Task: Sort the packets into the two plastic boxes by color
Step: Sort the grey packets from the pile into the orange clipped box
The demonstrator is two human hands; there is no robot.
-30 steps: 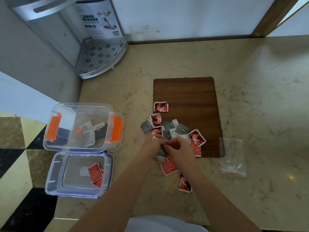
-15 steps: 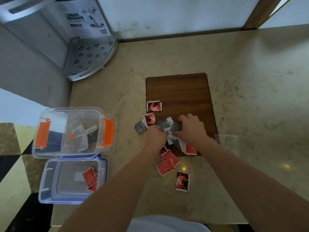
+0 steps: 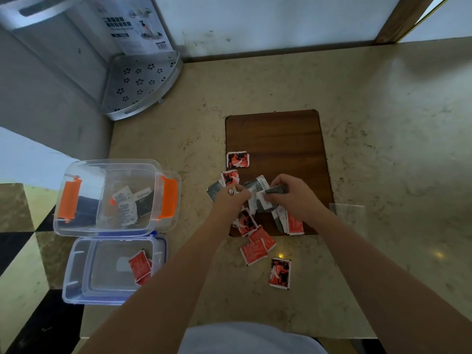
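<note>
A heap of red packets (image 3: 256, 247) and grey packets (image 3: 258, 186) lies at the near edge of a brown wooden board (image 3: 274, 135). My right hand (image 3: 293, 195) pinches a grey packet (image 3: 277, 189) over the heap. My left hand (image 3: 231, 198) is closed on a packet with a red and white edge (image 3: 233, 191). To the left stand two clear plastic boxes: the orange-clipped box (image 3: 69, 198) holds grey and white packets, the blue-rimmed box (image 3: 76, 267) holds red packets (image 3: 139, 267).
A metal corner shelf (image 3: 138, 83) with its cardboard box stands at the back left. An empty clear zip bag (image 3: 347, 215) lies right of the board. The counter edge runs just left of the boxes, with tiled floor below.
Both hands went from the near part of the heap to its far side. My right hand has lifted a grey packet; my left hand has closed on a packet.
</note>
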